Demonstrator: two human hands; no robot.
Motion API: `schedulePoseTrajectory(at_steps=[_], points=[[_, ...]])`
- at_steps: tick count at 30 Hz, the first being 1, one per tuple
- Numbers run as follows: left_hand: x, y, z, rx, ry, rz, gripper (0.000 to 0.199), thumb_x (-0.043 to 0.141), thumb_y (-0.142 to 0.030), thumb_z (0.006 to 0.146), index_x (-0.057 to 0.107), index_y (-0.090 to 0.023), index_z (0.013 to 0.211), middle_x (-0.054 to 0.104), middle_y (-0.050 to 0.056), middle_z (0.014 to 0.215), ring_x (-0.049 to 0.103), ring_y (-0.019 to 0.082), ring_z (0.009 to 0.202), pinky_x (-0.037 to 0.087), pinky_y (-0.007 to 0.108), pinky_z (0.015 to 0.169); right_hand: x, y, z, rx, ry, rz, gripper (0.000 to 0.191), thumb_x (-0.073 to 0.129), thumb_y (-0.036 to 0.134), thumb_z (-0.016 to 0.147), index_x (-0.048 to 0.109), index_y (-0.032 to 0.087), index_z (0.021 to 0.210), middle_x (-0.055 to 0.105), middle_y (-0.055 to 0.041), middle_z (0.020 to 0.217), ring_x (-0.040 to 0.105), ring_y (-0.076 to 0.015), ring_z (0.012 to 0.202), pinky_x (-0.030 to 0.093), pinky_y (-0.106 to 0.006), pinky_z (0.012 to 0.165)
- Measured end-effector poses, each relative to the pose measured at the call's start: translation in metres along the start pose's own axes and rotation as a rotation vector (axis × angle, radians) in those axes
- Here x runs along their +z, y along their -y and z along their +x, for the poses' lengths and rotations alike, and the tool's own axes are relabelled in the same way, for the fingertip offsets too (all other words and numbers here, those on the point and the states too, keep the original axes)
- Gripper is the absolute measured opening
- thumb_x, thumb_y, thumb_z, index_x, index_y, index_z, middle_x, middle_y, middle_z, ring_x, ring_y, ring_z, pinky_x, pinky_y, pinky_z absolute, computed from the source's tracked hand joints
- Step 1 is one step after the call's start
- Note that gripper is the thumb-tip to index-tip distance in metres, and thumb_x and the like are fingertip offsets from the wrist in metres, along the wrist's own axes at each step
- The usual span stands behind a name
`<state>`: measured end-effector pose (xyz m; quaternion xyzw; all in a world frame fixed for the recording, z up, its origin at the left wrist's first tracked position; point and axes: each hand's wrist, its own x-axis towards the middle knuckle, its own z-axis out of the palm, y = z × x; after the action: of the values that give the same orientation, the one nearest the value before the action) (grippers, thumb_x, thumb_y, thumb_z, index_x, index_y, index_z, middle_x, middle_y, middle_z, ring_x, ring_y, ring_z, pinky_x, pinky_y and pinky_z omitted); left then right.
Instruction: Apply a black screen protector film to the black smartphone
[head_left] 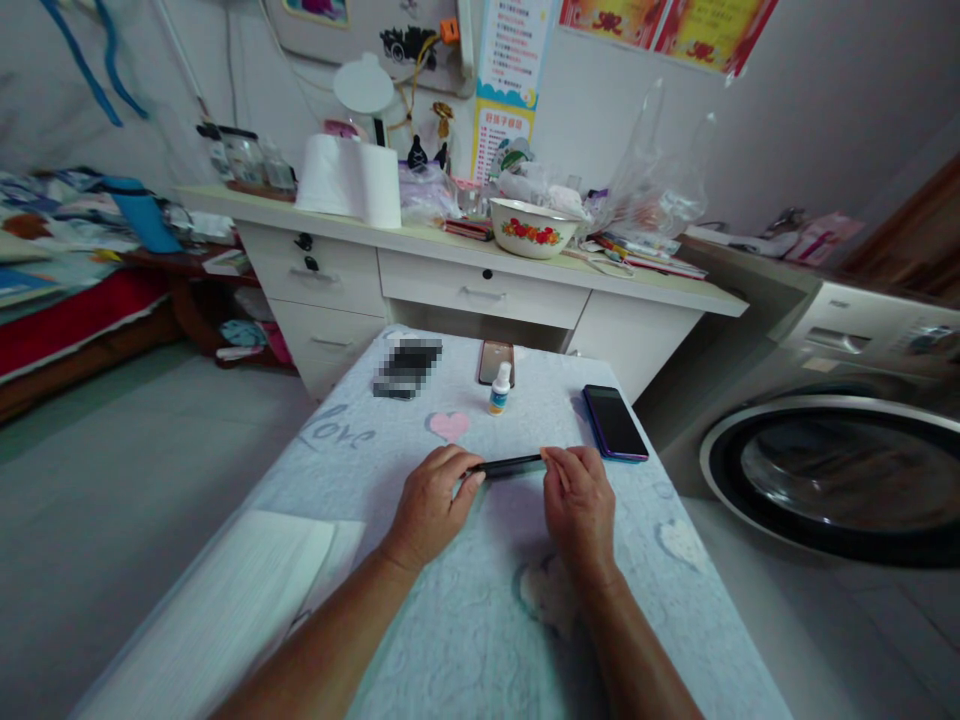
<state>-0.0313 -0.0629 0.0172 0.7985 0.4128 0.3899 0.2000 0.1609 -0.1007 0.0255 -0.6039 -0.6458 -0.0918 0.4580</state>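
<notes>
Between my two hands a thin black object, seen nearly edge-on, is held just over the light blue tablecloth (450,620). My left hand (435,500) pinches the left end of the thin black object (514,466), and my right hand (581,505) grips its right end. Beyond them stands a small white spray bottle (499,390) with a blue and orange label. Behind the bottle lies a brownish phone (496,362). A dark phone with a purple-blue edge (616,423) rests to the right. At the table's far left is a pixelated dark item (409,367).
White paper or cloth (225,590) lies at the table's left edge. Behind the table is a white desk (480,290) holding a floral bowl (532,230) and paper rolls (349,180). A washing machine (847,420) stands at the right.
</notes>
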Motion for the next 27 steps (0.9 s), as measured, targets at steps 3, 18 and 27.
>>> schedulePoseTrajectory(at_steps=[3,18,27], points=[[0.000,0.001,0.000,0.000,0.000,-0.001,0.017,0.048,-0.024,0.091,0.064,-0.017,0.095,0.063,0.005,0.089,0.058,0.017,0.086,0.045,0.029,0.078,-0.002,-0.009,0.002,0.029,-0.029,-0.042,0.018,0.049,0.019,0.092,0.067,0.017,0.097,0.056,-0.0049,0.087,0.057,-0.0155,0.077,0.048,-0.029,0.071],[0.000,0.005,-0.001,0.022,-0.038,-0.010,0.021,0.048,-0.025,0.092,0.065,-0.016,0.100,0.064,0.006,0.091,0.059,0.017,0.086,0.047,0.030,0.078,-0.004,-0.010,0.006,0.095,-0.059,-0.127,0.021,0.049,0.026,0.094,0.068,0.016,0.094,0.057,-0.0051,0.086,0.058,-0.0157,0.077,0.047,-0.028,0.071],[-0.001,0.005,-0.001,0.011,-0.039,-0.002,0.025,0.044,-0.026,0.094,0.065,-0.016,0.103,0.064,0.006,0.094,0.059,0.018,0.091,0.047,0.031,0.082,0.006,0.005,0.001,0.018,-0.002,-0.027,0.021,0.047,0.022,0.095,0.066,0.016,0.099,0.054,-0.0043,0.086,0.057,-0.0144,0.076,0.048,-0.027,0.071]])
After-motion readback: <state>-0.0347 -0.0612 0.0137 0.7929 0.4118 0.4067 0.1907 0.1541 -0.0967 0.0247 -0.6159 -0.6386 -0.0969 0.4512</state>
